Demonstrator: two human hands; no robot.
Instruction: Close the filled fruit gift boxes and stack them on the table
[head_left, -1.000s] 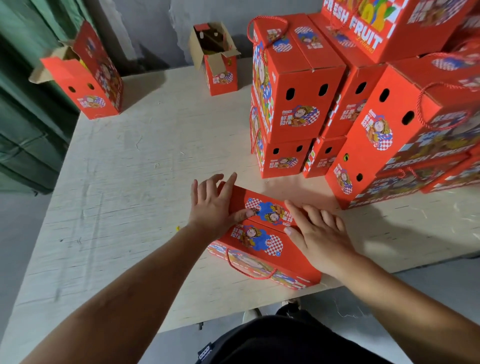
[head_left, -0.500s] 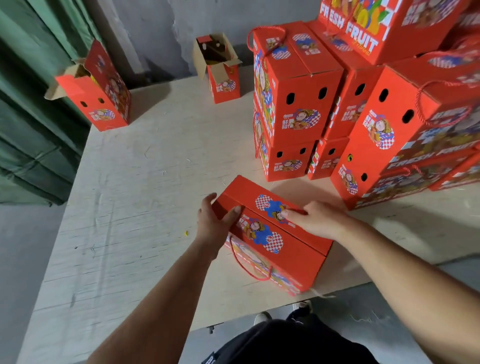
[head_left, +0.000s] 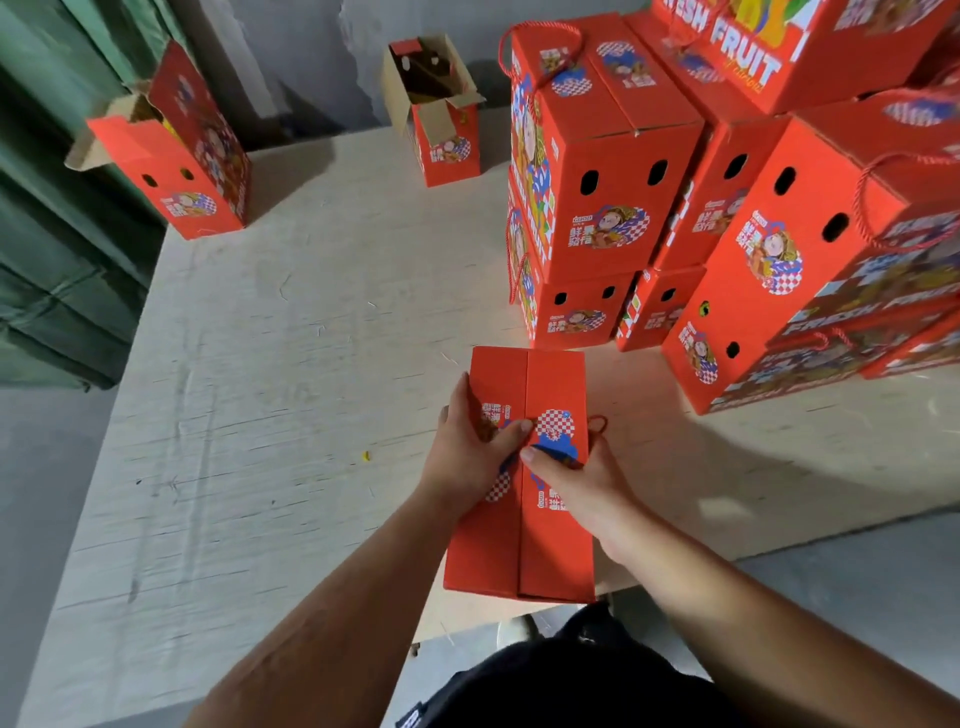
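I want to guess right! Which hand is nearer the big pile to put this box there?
Probably the right hand. It grips the closed box on the side facing the stacked boxes, which stand to the right. The left hand holds the far side.

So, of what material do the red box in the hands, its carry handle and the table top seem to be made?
Red box: printed cardboard with a matte finish; the open box at the back shows plain brown inner flaps. Carry handle: apparently thin red cord. Table: pale, unfinished wood, probably plywood, with visible grain and scuffs.
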